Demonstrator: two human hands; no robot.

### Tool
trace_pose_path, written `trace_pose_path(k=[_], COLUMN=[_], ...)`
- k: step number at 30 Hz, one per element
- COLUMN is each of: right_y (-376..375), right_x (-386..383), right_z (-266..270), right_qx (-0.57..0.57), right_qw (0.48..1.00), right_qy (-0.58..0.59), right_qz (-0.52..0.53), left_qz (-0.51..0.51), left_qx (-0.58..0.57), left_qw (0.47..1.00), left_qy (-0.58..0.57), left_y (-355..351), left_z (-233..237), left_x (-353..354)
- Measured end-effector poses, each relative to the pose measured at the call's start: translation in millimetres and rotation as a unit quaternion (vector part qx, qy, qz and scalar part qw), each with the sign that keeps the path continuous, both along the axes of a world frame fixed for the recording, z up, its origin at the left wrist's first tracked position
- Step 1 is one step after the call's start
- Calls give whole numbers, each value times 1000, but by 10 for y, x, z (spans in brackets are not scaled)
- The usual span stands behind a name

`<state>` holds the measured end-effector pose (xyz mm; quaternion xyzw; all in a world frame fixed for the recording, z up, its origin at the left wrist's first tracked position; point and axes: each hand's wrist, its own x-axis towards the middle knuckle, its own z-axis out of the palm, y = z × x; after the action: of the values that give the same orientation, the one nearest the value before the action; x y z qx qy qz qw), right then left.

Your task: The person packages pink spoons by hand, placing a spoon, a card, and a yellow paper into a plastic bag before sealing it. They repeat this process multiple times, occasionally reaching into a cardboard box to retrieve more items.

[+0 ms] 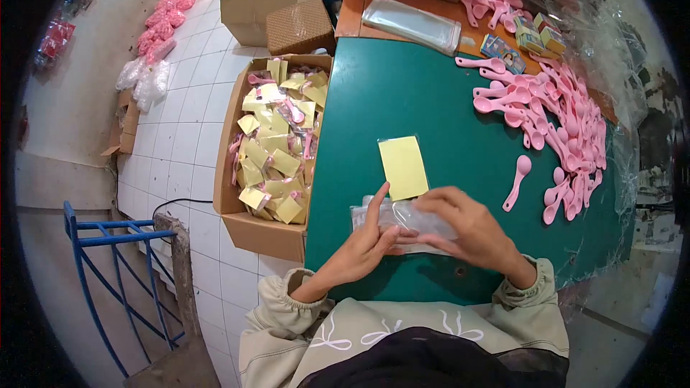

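A yellow card (pixel 404 167) in a clear plastic sleeve lies on the green table just beyond my hands. Below it, a clear plastic bag (pixel 392 213) rests over more clear plastic near the table's front edge. My left hand (pixel 365 246) is at the left side of this plastic, index finger stretched toward the card and thumb pointing right. From the right, my right hand (pixel 467 226) curls its fingers and thumb around the clear plastic bag. Part of the plastic between my hands is hidden by the fingers.
Pink spoons (pixel 575 129) are heaped on the table's right side; a single pink spoon (pixel 517 183) lies nearer. A cardboard box (pixel 269 238) of packed yellow cards and spoons stands left. Flat clear bags (pixel 413 23) and small boxes (pixel 539 34) sit at the back.
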<state>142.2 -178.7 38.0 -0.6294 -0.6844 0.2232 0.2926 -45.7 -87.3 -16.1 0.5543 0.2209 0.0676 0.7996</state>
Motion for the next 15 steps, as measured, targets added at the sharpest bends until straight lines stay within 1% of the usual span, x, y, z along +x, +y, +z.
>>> trace_pose_path(k=[1,4,7,10,13,15], right_y=[-27,-56,-76,-69,-67,-75], right_x=[-28,-102,-132,-184,-203,-234], right_z=[-43,-179,-289,-357,-313,-303], right_qx=[-19,5,-43,-14,-19,-13], right_qw=[999,999,995,995,993,993], right_qy=[12,-13,-21,-17,-19,-32], right_qz=[27,47,91,93,112,112], left_qz=[-6,5,-3,38,62,67], left_qx=[10,-69,-73,-31,-64,-58], left_qw=[1000,998,997,999,996,996], left_qy=[0,0,14,9,3,6], left_y=[-19,-62,-99,-157,-184,-186], left_z=[-26,-43,-27,-60,-75,-62], left_x=[-33,-110,-148,-192,-225,-259])
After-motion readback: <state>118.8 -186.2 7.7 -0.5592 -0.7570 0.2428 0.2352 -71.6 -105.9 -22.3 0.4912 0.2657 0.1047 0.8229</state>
